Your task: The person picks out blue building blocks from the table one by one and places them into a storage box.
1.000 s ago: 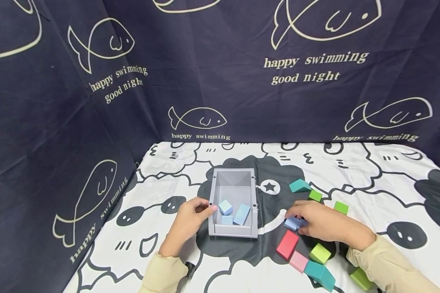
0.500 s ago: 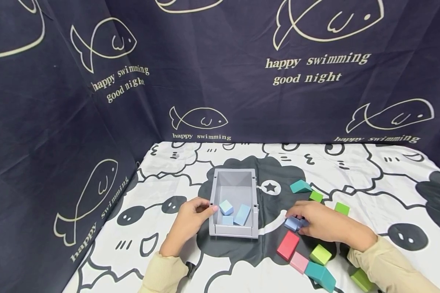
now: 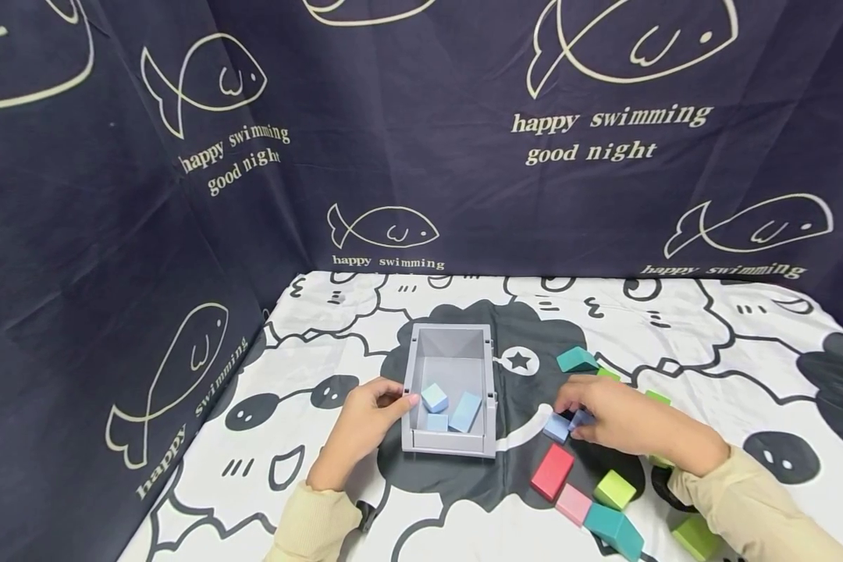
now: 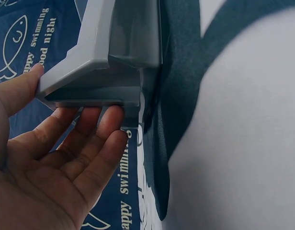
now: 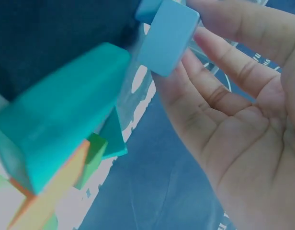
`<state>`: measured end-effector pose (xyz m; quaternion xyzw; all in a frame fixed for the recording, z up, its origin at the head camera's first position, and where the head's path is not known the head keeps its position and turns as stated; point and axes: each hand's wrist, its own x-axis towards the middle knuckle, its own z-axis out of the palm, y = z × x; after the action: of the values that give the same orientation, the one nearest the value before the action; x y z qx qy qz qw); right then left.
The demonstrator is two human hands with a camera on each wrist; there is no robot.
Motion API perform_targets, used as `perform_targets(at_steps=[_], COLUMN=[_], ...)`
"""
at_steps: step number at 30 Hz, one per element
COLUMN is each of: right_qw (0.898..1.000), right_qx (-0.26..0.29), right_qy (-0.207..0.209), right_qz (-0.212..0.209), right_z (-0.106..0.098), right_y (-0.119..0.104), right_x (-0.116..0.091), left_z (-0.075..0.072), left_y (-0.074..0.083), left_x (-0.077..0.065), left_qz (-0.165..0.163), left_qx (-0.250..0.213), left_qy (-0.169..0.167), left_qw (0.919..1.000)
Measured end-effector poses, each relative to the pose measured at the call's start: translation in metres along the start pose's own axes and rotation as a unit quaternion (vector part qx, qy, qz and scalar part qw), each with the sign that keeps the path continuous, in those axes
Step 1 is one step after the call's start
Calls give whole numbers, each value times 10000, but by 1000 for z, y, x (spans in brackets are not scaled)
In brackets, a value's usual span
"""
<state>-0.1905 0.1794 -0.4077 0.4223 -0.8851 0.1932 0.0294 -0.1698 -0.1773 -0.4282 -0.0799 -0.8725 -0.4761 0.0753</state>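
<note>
A grey open-topped plastic box (image 3: 449, 443) stands on the patterned cloth, with several light blue blocks (image 3: 467, 412) inside. My left hand (image 3: 365, 417) grips its left rim, thumb on the edge and fingertips (image 4: 111, 117) below the lip in the left wrist view. Right of the box, my right hand (image 3: 618, 414) pinches a blue block (image 5: 169, 38) between thumb and fingers. Just left of that hand lies another blue block (image 3: 556, 427) on the dark patch of cloth.
Nearer me lie a red block (image 3: 552, 471), a pink block (image 3: 573, 503), a teal block (image 3: 614, 531) and a lime block (image 3: 614, 489). Another teal block (image 3: 576, 359) sits beyond the right hand. An orange block (image 5: 51, 196) shows in the right wrist view. Dark fish-printed curtains (image 3: 407, 156) surround the table.
My right hand has shifted slightly right and away from me, and a gap has opened between the two blue blocks beside it. The left hand keeps its place on the box.
</note>
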Motion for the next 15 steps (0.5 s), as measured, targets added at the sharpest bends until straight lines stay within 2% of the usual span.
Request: perform_targets(at_steps=[15], right_qw=[9977], right_qx=[-109], right_qy=[474], right_qz=[-475], right_z=[-15], right_y=[-6], right_x=[23], left_z=[1], left_y=[-3], left_x=[1], left_qz=[-81], left_qx=[147], left_qy=[6], left_qw=[9999])
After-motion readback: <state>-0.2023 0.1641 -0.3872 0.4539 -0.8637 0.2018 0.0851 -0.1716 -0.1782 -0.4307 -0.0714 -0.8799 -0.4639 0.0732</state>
